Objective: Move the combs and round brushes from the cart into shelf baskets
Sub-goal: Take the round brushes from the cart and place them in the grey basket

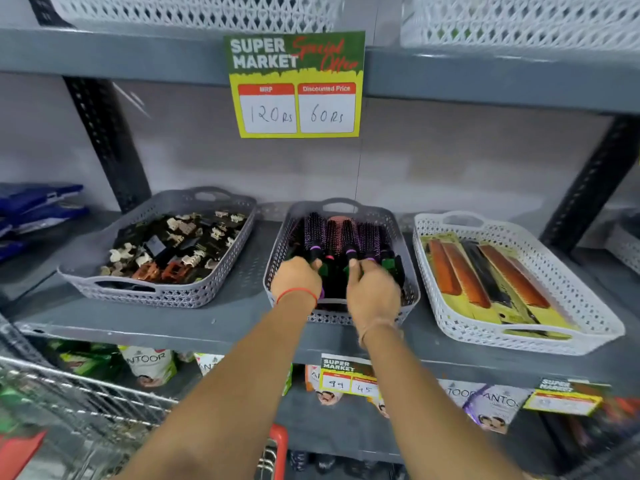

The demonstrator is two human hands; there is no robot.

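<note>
Several round brushes with purple and pink bristles lie side by side in the grey middle basket on the shelf. Both my hands reach into this basket. My left hand rests on the brush handles at the left, fingers curled around a black handle. My right hand grips handles with green ends at the right. To the right, a white basket holds packaged orange and black combs on yellow cards. The wire cart shows at the lower left.
A grey basket of hair clips stands left of the brush basket. A price sign hangs from the upper shelf. White baskets sit above. Packets fill the lower shelf. Blue packs lie far left.
</note>
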